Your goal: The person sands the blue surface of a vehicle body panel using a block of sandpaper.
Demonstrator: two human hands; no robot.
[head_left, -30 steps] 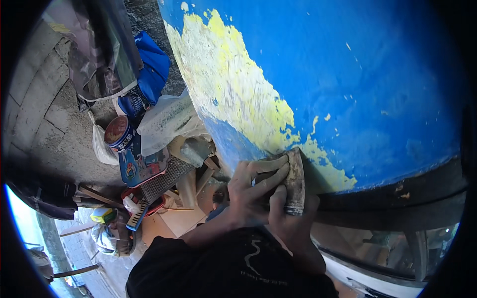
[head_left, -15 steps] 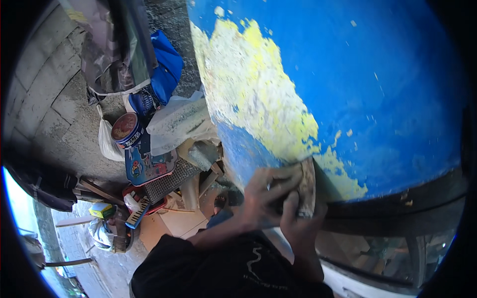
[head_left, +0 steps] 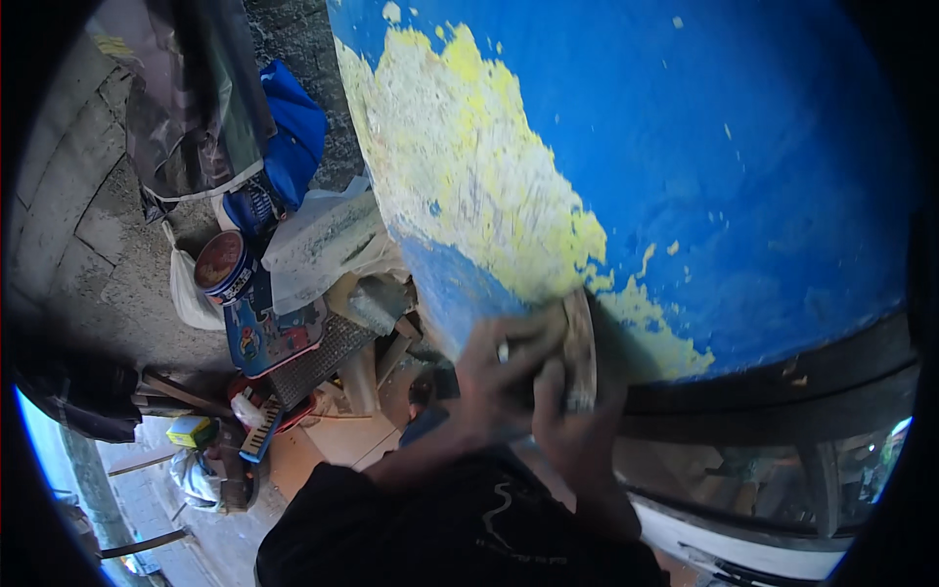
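Note:
A large curved panel [head_left: 734,176] with blue paint fills the upper right. A rough whitish patch [head_left: 460,147] with yellow edges spreads over its left side. At the lower end of that patch, both my hands press a narrow, worn wooden block [head_left: 581,342] against the panel. My left hand [head_left: 499,367], with a ring on it, grips the block's left side with bent fingers. Lower down, my right hand [head_left: 577,421] holds its near end, the thumb along the side. Both hands are somewhat blurred. The block's underside is hidden.
At left lie a round tin [head_left: 221,266], a white plastic bag [head_left: 188,289], a clear plastic sheet [head_left: 318,245] and a small keyboard [head_left: 260,432]. A dark tarp [head_left: 196,117] hangs above them. Below the panel's edge runs a window [head_left: 714,484] in a frame.
The whole view has shifted, so the panel and clutter sit further left and slightly higher. Both hands still grip the block, which stays at nearly the same spot by the patch.

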